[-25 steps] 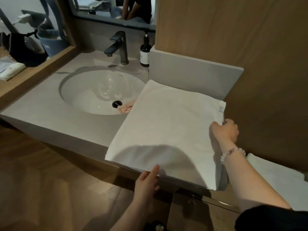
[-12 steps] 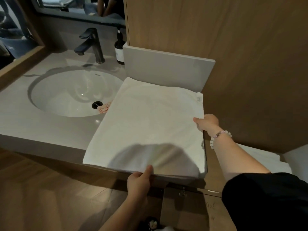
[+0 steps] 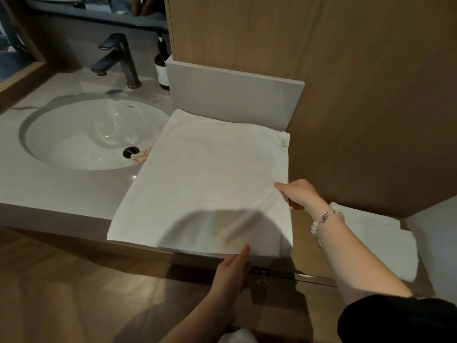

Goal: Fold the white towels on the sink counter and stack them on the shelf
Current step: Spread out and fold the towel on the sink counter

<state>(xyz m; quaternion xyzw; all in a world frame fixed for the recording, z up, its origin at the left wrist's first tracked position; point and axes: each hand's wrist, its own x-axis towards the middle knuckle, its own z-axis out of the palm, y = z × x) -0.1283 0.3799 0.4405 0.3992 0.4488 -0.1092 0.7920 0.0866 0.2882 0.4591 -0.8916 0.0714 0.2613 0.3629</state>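
Pinching near hem, thumb on top, left hand [image 3: 232,271] holds; right hand [image 3: 300,194] has slid nearer down the right edge, pinching it too; white towel [image 3: 210,174] lies flat mid-frame on sink counter [image 3: 61,191], likely readying another fold.

Left grip [image 3: 232,271] is pinching the towel's [image 3: 210,184] front edge, thumb on top, other fingers hiding under the cloth. Right grip [image 3: 299,194] is pinching the right edge, lower fingers mostly hiding too. Towel is covering the tabletop's [image 3: 61,189] right part and overlapping a pink thing [image 3: 140,156] in the sink [image 3: 74,134]; cannot tell what it is. Towel tag [image 3: 284,142] is showing too small to read. Bottle [image 3: 162,68] is half hiding behind the grey panel [image 3: 235,100]. White thing [image 3: 241,335] is getting cut off by the bottom edge.
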